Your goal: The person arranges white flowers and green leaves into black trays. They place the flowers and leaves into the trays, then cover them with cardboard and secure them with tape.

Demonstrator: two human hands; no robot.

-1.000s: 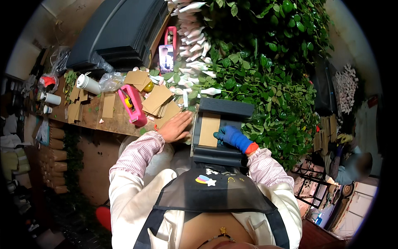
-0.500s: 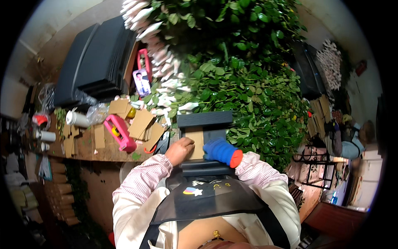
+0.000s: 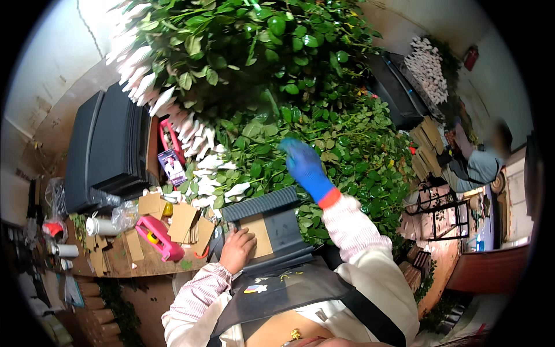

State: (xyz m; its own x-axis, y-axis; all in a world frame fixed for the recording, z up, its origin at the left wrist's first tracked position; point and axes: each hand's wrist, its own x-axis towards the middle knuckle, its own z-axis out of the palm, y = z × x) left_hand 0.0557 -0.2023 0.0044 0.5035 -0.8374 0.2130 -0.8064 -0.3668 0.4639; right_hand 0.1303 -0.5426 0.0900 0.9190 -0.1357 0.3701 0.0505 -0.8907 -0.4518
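My bare left hand lies on the left side of a piece of brown cardboard, its fingers resting flat and gripping nothing. Under the cardboard is a dark ribbed sheet, folded up at its far and near edges, right in front of my apron. My right hand, in a blue glove with a red cuff, is stretched out over the leafy green stems beyond the sheet. Motion blurs its fingertips, so whether they hold a stem is unclear. Pale buds in white sleeves tip the stems toward the left.
Left on the wooden table are a pink tool, loose cardboard pieces and a phone. Folded dark sheets stand stacked behind. A white cup sits further left. Another person works at far right.
My right hand has left the cardboard and moved forward over the stems. My left hand stays at the cardboard's left side. The whole view has tilted and shifted.
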